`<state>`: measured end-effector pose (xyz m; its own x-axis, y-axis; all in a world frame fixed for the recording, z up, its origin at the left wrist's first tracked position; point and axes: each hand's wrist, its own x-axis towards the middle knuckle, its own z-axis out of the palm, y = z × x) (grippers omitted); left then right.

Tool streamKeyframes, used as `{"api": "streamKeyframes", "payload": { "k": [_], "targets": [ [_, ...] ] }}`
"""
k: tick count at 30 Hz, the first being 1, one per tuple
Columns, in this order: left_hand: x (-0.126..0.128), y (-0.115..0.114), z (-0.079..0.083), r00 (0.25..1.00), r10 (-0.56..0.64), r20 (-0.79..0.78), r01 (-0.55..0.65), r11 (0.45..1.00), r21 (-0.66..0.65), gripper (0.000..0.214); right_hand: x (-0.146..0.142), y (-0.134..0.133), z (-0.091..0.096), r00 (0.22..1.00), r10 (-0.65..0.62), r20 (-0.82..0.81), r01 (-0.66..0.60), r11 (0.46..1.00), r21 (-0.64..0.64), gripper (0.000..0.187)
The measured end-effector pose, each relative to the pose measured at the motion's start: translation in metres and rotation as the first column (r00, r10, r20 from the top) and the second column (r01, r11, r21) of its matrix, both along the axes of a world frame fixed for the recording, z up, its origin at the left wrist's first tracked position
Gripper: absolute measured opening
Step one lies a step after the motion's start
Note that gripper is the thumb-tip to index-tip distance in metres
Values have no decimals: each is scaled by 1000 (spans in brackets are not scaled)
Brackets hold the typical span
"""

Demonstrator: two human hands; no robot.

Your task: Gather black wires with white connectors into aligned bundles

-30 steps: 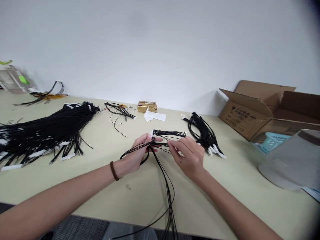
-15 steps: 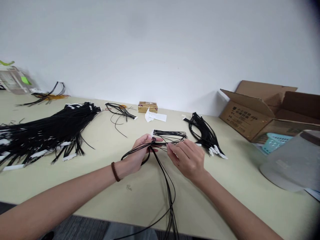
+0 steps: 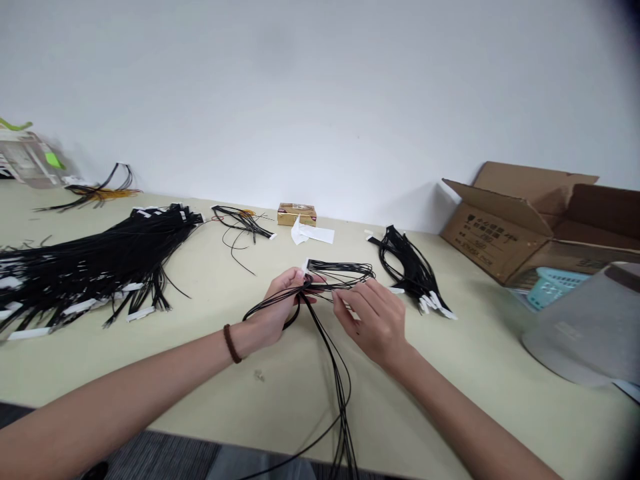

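Note:
A bundle of thin black wires [image 3: 334,360] with a white connector [image 3: 305,265] at its upper end is held above the table. My left hand [image 3: 279,303] is closed round it close to the connector, thumb on top. Some wires loop to the right, and loose ends hang down past the table's front edge. My right hand [image 3: 374,319] is closed in a pinch on wires of the same bundle, just right of the left hand. Its fingertips partly hide what they grip.
On the left lies a big heap of black wire bundles [image 3: 100,267]; smaller bundles [image 3: 410,267] lie to the right. A gold tissue box [image 3: 297,215] stands at the back. At right are a cardboard box [image 3: 493,237], a teal basket [image 3: 553,288] and a grey translucent bin [image 3: 585,330].
My right hand has shifted very slightly left and stays pinched on the wires. My left hand keeps its hold, and the view has moved a little.

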<state>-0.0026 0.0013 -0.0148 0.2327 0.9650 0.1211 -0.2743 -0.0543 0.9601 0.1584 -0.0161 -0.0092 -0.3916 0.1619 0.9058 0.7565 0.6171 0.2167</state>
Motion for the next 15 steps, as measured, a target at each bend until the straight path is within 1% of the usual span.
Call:
{"api": "streamKeyframes", "payload": {
  "k": [3,6,11,15],
  "targets": [
    [0,1,-1,1000,4,-22,-4,999,35,35,-2,-1,1,995,54,-87,-65,990,-128,11],
    [-1,3,-3,999,-10,-32,12,997,71,36,-2,-3,3,982,100,-162,-136,963,-233,12],
    [0,5,-5,998,-4,-56,11,993,115,32,-2,-3,7,955,116,-272,-198,933,-300,15],
    [-1,6,-7,997,6,-82,4,993,118,30,-1,-3,10,930,92,-356,-232,898,-374,19]
  ]
}}
